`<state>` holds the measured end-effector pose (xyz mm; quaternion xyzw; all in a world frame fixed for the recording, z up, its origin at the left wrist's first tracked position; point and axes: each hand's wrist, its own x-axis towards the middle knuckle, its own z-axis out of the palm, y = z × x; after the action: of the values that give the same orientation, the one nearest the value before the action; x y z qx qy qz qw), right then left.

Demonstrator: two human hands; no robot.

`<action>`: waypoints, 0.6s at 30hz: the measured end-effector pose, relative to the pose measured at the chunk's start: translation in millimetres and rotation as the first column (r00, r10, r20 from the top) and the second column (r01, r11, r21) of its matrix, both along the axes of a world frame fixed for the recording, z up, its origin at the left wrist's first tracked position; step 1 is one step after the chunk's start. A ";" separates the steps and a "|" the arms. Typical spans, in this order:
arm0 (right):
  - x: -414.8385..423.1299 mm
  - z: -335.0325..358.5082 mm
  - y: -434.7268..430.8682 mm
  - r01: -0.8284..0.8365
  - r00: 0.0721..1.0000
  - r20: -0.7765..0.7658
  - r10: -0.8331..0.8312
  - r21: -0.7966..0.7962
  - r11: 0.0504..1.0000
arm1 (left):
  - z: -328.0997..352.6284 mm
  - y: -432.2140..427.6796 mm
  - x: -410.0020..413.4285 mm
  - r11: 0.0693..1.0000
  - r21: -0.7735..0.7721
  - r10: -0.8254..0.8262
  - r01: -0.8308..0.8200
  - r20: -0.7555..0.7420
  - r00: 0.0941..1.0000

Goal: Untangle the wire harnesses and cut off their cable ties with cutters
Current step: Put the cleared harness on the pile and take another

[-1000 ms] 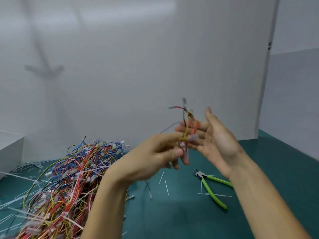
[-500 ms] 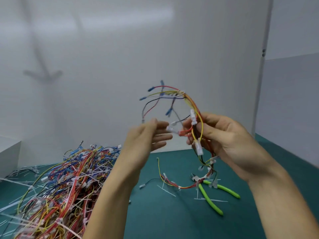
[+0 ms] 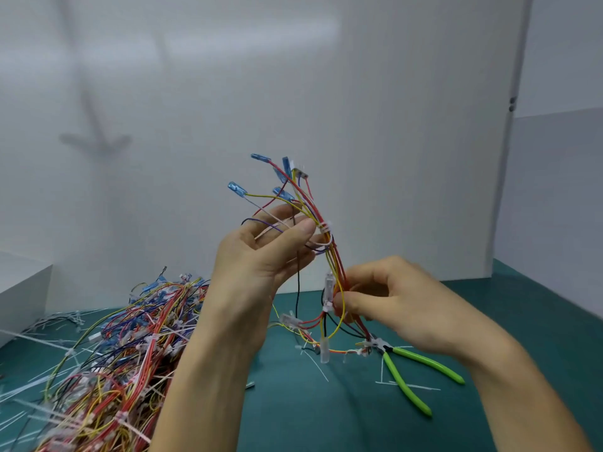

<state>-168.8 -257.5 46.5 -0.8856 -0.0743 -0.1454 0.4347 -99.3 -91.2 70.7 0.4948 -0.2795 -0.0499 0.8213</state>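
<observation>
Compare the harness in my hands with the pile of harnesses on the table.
The single multicoloured wire harness hangs upright, held by left hand and right hand; the tangled multicoloured pile lies flat, untouched. The harness is slim; the pile sprawls. Both carry white cable ties.

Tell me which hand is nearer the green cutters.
Right. The right hand pinches the harness just above the head of the cutters; the left hand holds the harness higher up and farther to the left.

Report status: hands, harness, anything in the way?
Left hand holds harness up top, right hand grips lower. Cable tie uncut. Cutters lie on mat, untouched; tangled pile at left.
</observation>
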 end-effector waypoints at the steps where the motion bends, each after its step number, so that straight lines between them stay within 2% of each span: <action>1: -1.1 0.4 -0.5 0.015 1.000 -0.001 -0.015 -0.028 0.999 | -0.4 -0.1 0.2 1.000 -0.006 0.000 0.000 0.002 1.000; 4: -5.0 4.2 -3.1 0.006 1.000 -0.004 -0.006 -0.038 0.999 | -1.2 0.1 0.4 1.000 -0.016 -0.004 0.004 0.012 1.000; 10: -15.2 16.8 4.0 -0.047 0.992 0.124 0.021 0.210 0.977 | -0.8 -2.8 -3.7 1.000 -0.028 0.001 0.001 0.058 0.998; 15: -14.2 18.3 15.5 0.132 0.946 0.269 -0.181 0.189 0.973 | -1.1 -7.8 -9.6 1.000 -0.015 0.010 -0.009 0.080 0.997; 18: -11.1 17.0 16.9 0.148 0.928 0.304 -0.215 0.229 0.962 | 0.4 -3.3 -9.2 1.000 0.021 0.004 -0.005 0.062 0.998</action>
<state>-179.8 -240.6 63.4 -0.8038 -0.0474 -0.3362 0.4886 -108.5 -94.5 71.1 0.5052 -0.3031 -0.0357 0.8072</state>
